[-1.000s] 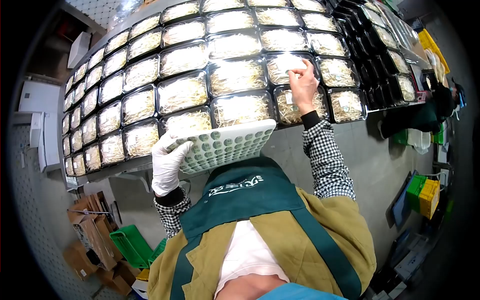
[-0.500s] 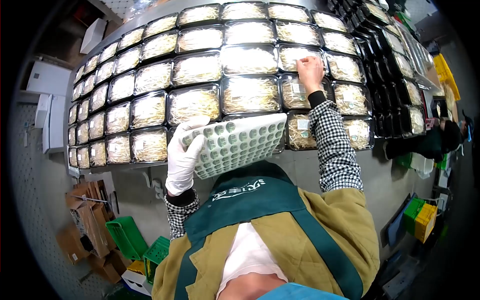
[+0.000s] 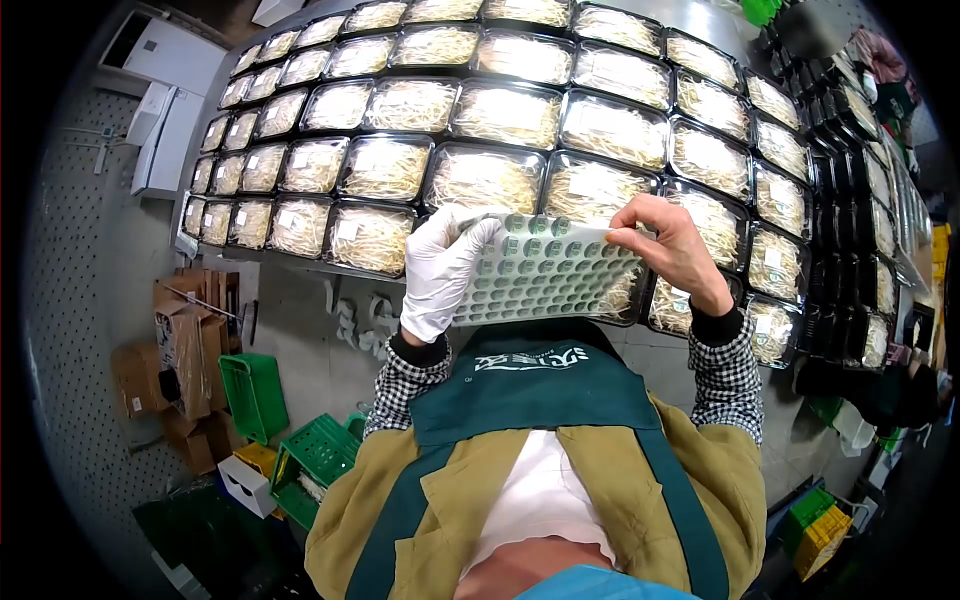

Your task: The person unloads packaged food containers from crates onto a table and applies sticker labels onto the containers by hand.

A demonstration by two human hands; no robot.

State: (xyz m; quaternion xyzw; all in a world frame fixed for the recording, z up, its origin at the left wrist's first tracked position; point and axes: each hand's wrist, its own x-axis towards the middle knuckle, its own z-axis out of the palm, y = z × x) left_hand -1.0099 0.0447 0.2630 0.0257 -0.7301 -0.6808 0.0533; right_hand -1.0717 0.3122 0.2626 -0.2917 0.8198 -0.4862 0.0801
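My left hand (image 3: 438, 270), in a white glove, grips the left edge of a pale sheet of round green stickers (image 3: 550, 272), with the thumb over its face. The sheet is tilted in front of my apron, above the near trays. My bare right hand (image 3: 672, 245) pinches at the sheet's upper right corner; whether a single sticker is between the fingertips I cannot make out. Just beyond the sheet, black trays of bean sprouts (image 3: 487, 182) under shiny clear tops stand in rows. Several bear white labels, and some at the right carry a green sticker too.
Stacked black trays (image 3: 835, 215) stand along the table's right side. Below left are green crates (image 3: 322, 450) and cardboard boxes (image 3: 190, 375). A green and yellow crate (image 3: 820, 540) sits on the floor at lower right. Another person (image 3: 885, 65) is partly visible at upper right.
My right hand has come back from a tray in the second row to the sheet's upper right corner. The view has shifted, so the trays appear farther right.
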